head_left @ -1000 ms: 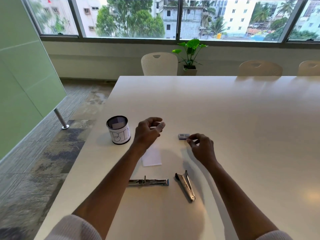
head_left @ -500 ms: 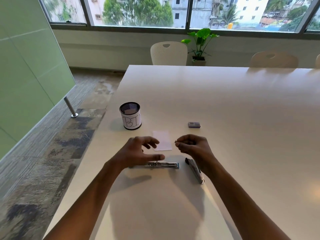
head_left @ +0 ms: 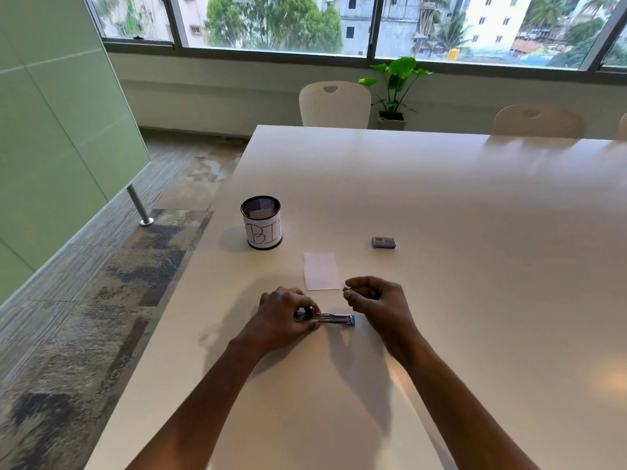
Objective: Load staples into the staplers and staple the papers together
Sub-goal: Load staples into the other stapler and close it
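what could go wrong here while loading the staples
The right hand pinches something tiny, likely a staple strip; it could slip or break before reaching the open stapler. The left hand grips only one end of the stapler, so it may skid on the smooth table. The paper lies close and could get brushed away.

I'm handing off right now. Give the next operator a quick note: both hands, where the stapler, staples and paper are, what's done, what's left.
Left hand: on the table, gripping the rear end of the opened stapler, which lies flat.
Right hand: raised just right of the stapler, fingertips pinched on something tiny, likely a staple strip; too small to confirm.
Staple box: farther back on the right.
Paper: flat behind the hands, no staple visible in it.
Cup marked BIN: back left.
The second stapler is hidden in this view.
Done: stapler opened.
Left: seat the staples, close it, staple the paper.
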